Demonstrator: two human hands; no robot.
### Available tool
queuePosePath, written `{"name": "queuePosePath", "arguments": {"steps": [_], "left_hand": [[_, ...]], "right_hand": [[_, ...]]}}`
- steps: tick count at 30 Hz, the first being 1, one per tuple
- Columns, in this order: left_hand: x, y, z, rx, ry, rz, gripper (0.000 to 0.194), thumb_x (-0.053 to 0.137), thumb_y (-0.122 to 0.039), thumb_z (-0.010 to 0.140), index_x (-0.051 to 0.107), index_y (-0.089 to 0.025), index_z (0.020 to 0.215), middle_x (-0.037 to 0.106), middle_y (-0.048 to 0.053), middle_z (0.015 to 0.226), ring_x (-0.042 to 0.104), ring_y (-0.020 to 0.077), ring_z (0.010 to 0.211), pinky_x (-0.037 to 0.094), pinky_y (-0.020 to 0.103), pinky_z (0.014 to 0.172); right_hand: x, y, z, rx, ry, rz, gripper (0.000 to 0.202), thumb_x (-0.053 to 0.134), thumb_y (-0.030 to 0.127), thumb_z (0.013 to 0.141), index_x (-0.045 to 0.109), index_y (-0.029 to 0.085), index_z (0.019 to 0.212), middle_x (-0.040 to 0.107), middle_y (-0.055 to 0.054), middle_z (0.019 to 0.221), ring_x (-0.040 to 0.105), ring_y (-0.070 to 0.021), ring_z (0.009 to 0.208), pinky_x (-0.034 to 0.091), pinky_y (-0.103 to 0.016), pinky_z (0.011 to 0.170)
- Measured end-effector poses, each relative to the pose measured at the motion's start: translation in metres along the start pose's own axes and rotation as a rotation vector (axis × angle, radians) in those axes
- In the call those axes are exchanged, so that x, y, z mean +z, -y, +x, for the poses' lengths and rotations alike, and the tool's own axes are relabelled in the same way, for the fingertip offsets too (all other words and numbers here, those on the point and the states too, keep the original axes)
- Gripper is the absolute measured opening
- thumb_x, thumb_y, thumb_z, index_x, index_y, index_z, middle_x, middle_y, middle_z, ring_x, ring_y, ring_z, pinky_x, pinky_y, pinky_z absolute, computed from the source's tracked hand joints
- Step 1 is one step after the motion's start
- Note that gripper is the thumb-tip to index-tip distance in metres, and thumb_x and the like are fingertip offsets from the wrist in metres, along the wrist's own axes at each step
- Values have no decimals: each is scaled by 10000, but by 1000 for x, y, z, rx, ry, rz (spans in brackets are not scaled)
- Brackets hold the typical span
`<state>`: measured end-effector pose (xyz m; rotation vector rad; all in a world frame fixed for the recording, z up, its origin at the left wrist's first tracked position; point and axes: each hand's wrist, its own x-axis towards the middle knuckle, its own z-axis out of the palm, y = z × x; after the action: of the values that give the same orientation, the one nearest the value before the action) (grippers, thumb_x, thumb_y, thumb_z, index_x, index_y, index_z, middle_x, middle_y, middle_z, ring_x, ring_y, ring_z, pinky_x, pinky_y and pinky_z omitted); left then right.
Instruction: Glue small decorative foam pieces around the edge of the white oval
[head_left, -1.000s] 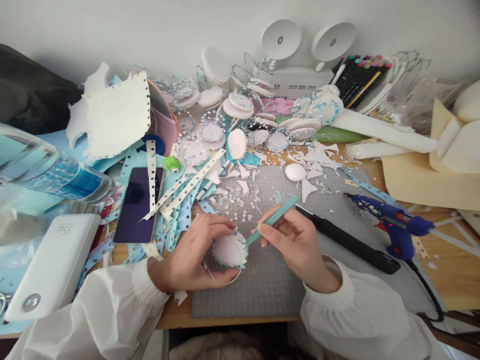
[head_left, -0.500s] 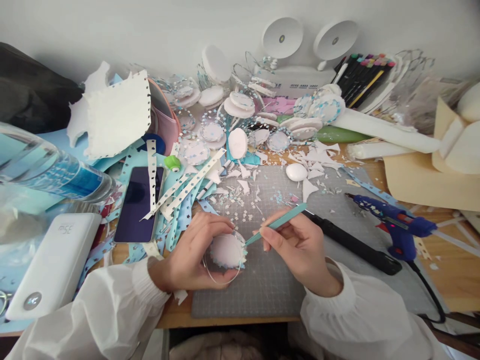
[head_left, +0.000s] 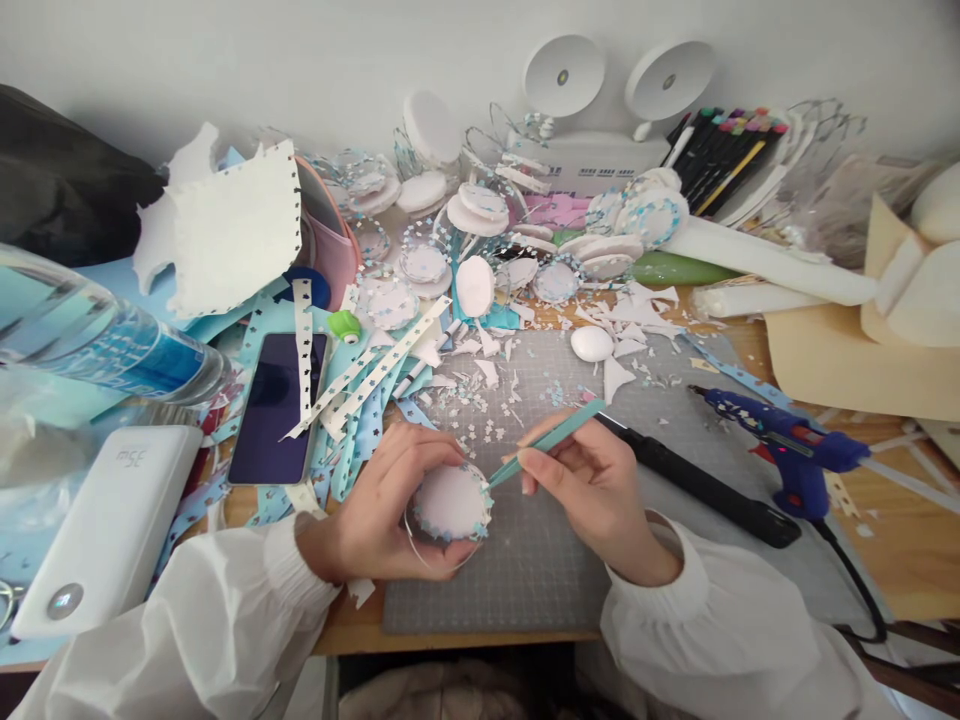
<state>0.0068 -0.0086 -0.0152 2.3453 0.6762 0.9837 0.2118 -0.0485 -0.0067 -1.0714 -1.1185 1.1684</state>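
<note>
My left hand (head_left: 382, 505) is curled round a white disc (head_left: 452, 502) whose edge carries small pale blue and white pieces. A thin white loop hangs at the disc's lower left, against my fingers. Teal tweezers (head_left: 555, 437) are pinched in my right hand (head_left: 589, 490), their tips at the disc's upper right edge. Whether the tips hold a piece is too small to tell. Both hands are over the grey cutting mat (head_left: 517, 600). Tiny star-shaped pieces (head_left: 491, 430) are scattered just beyond them.
A blue glue gun (head_left: 795, 440) and a black-handled tool (head_left: 705, 485) lie at the right. Decorated discs (head_left: 424, 262) crowd the back. At the left are a phone (head_left: 274, 410), punched strips (head_left: 382, 375), a white power bank (head_left: 112, 530) and a bottle (head_left: 150, 350).
The disc has tilted to face the camera more, and its loop sits lower. The tweezers' back end has shifted slightly left and up with my right hand; their tips remain by the disc's edge.
</note>
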Motion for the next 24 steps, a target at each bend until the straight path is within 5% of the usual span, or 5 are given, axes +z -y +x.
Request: {"name": "queuePosePath", "arguments": {"steps": [16,24], "left_hand": [[0,0,0,104,-14,13,581,734,-354,665,471,-198,1159,643,105,969,637,267,879,521,418,740],[1,3,-4,57,-23,-85,582,728,-394,620,483,-195,1108,632,105,958,620,260,864,494,411,755]], "right_hand": [[4,-4,7,551,69,395,240,775,339,710,603,175,747,574,49,616,484,-59,447,404,-207,449],[5,-1,7,510,54,396,238,765,361,712,611,187,766,603,25,677,503,-76,499,441,-221,497]]}}
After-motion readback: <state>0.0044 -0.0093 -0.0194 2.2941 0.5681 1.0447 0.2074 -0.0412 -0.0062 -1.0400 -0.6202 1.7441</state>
